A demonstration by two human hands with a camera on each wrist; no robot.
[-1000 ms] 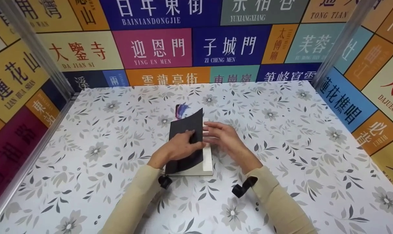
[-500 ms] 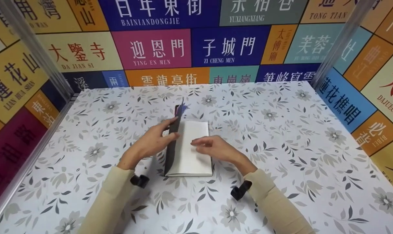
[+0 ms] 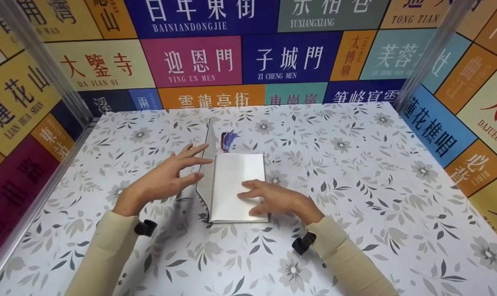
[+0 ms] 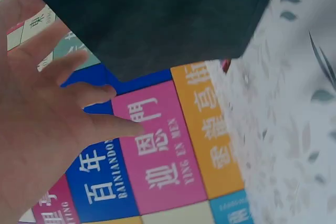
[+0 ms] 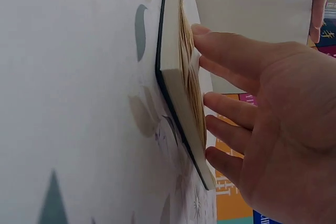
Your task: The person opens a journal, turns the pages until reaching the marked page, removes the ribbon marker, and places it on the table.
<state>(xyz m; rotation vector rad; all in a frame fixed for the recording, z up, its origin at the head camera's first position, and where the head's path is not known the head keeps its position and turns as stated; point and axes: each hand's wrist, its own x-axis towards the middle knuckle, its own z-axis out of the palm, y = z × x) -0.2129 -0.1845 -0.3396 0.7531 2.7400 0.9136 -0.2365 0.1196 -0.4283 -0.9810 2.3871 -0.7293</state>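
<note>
A dark-covered book [image 3: 238, 176] lies on the table with its front cover [image 3: 210, 142] swung up on the left, the pale inner side toward the pages. My left hand [image 3: 160, 179] is on the cover's outer side, fingers spread, fingertips right at it. In the left wrist view the cover's dark outside [image 4: 173, 19] hangs beside that hand. My right hand [image 3: 281, 198] reaches over the right part of the white page. The right wrist view has its fingertips [image 5: 211, 121] along the page surface, above slightly wavy page edges.
Just behind the book lies a small purple, blue and red thing [image 3: 228, 139] with a feathery edge. The table [image 3: 355, 172] wears a white cloth printed with grey leaves and flowers. Coloured panels with Chinese lettering [image 3: 193, 59] stand at the back and sides.
My left hand has moved left as the black cover swung up and leftward, uncovering the white page. My right hand has come in from the right edge to over the page.
</note>
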